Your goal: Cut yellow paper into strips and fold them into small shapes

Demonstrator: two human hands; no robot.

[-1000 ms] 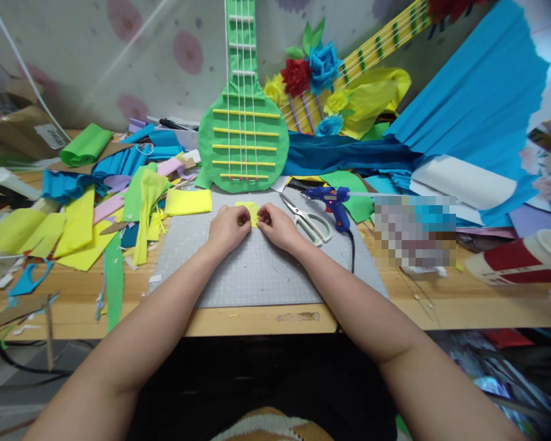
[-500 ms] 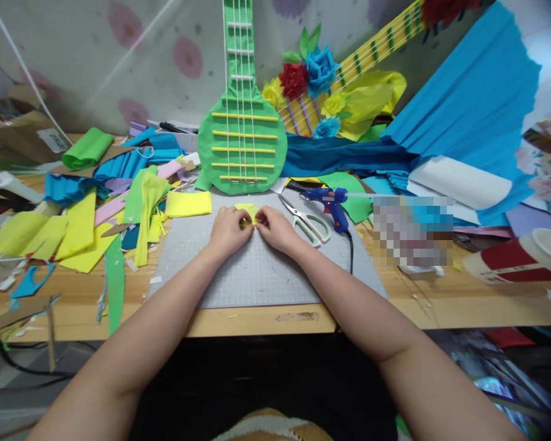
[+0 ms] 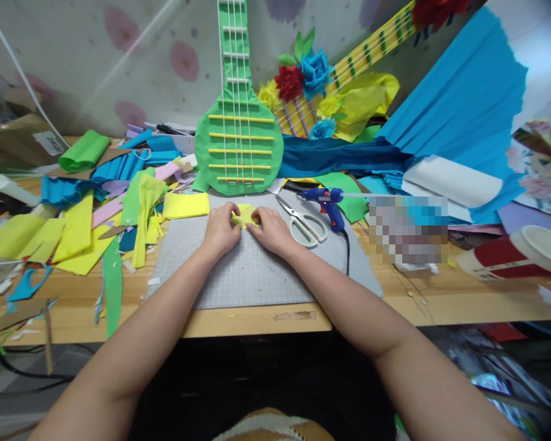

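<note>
A small piece of yellow crepe paper is spread between my two hands, just above or on the grey cutting mat. My left hand pinches its left edge with curled fingers. On the other side, my right hand grips the right edge between thumb and fingers. White-handled scissors lie close to the right of my right hand. Beyond them is a blue glue gun with its black cord trailing down. Left of my left hand sits a folded yellow paper strip.
Behind the mat stands a green paper-covered lute shape. A yellow instrument with paper flowers leans at the back. Coloured scraps heap up on the left. A red and white cup and large blue crepe paper occupy the right.
My hands have moved slightly apart, and the yellow paper now shows wider and flatter between them. The whole view has shifted a little.
</note>
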